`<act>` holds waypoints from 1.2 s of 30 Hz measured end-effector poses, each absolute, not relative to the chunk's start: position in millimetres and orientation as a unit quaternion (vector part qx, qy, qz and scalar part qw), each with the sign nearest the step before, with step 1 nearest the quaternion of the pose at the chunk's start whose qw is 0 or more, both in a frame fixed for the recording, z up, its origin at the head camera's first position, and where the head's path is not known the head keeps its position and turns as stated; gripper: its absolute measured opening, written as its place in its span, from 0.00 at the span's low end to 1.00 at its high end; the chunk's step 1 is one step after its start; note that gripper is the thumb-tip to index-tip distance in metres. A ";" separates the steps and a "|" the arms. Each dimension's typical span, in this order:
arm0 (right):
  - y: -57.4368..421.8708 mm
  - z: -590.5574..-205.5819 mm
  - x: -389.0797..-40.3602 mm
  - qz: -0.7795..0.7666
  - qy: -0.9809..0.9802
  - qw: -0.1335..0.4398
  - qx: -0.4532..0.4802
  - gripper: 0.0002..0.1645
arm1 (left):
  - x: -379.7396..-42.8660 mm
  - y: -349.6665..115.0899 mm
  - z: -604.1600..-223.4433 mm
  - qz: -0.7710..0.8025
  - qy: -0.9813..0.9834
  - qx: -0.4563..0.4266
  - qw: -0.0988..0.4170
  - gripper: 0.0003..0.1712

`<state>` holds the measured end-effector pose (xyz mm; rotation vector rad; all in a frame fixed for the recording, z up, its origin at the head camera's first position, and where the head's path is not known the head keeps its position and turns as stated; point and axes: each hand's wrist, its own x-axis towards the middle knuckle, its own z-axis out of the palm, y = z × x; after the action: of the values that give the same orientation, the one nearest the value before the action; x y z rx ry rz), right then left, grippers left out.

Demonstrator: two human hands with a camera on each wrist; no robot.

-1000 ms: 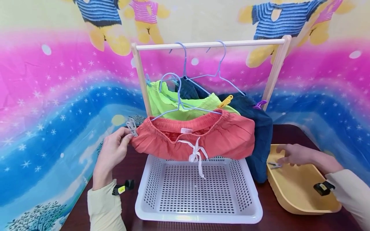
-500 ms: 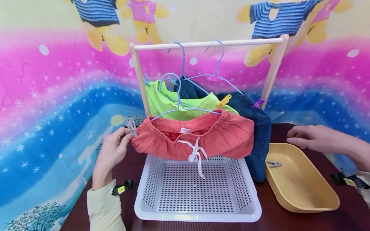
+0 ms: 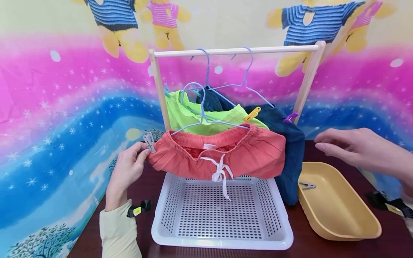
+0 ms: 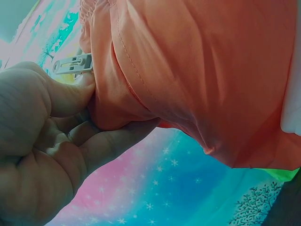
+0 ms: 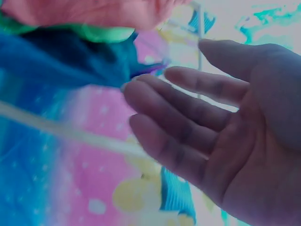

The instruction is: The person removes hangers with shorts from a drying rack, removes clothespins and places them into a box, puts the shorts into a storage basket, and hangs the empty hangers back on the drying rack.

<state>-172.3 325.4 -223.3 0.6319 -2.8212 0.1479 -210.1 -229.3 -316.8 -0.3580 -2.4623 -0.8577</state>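
My left hand [image 3: 130, 165] pinches the left edge of the red shorts [image 3: 187, 163] between thumb and fingers. A grey clothespin [image 3: 149, 142] is clipped to the waistband just above the thumb; the left wrist view shows this clothespin [image 4: 73, 64] too. Through the waistband runs a blue wire hanger [image 3: 202, 114], its hook standing free below the rail. White drawstrings dangle in front of the shorts. My right hand [image 3: 358, 148] hovers over the back of the yellow tray [image 3: 338, 229], fingers relaxed and nothing in them; in the right wrist view its palm [image 5: 263, 155] shows bare.
Behind, a wooden rack [image 3: 235, 51] carries green shorts [image 3: 180, 114] with a yellow clothespin [image 3: 252, 114] and dark blue trousers [image 3: 292, 154] with a purple clothespin [image 3: 290, 117]. A white perforated basket [image 3: 222, 243] stands below. Another grey clothespin [image 3: 307, 185] lies in the tray.
My right hand has lifted out of the yellow tray, holding nothing, and now hovers above its back edge. The left hand keeps its pinch on the red shorts.
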 end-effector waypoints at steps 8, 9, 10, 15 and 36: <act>284.6 -209.7 -163.2 0.099 -0.893 0.260 0.354 0.18 | -210.6 -228.0 -316.1 -0.318 -0.905 -0.129 0.253 0.05; 279.1 -207.6 -162.7 0.108 -0.886 0.265 0.365 0.20 | -210.5 -227.9 -316.1 -0.319 -0.905 -0.128 0.252 0.05; 273.7 -205.5 -162.5 0.114 -0.881 0.269 0.372 0.20 | -210.3 -227.9 -316.1 -0.319 -0.905 -0.128 0.251 0.05; 248.4 -199.1 -165.6 0.160 -0.853 0.274 0.414 0.22 | -208.7 -228.0 -316.9 -0.319 -0.905 -0.126 0.252 0.05; 139.8 -200.0 -180.4 0.215 -0.814 0.216 0.494 0.09 | -208.2 -226.6 -315.1 -0.314 -0.903 -0.135 0.261 0.05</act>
<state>-180.4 139.8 -200.0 1.3699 -2.2565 0.5970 -208.2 -226.6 -315.1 -0.3666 -2.4439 -0.8511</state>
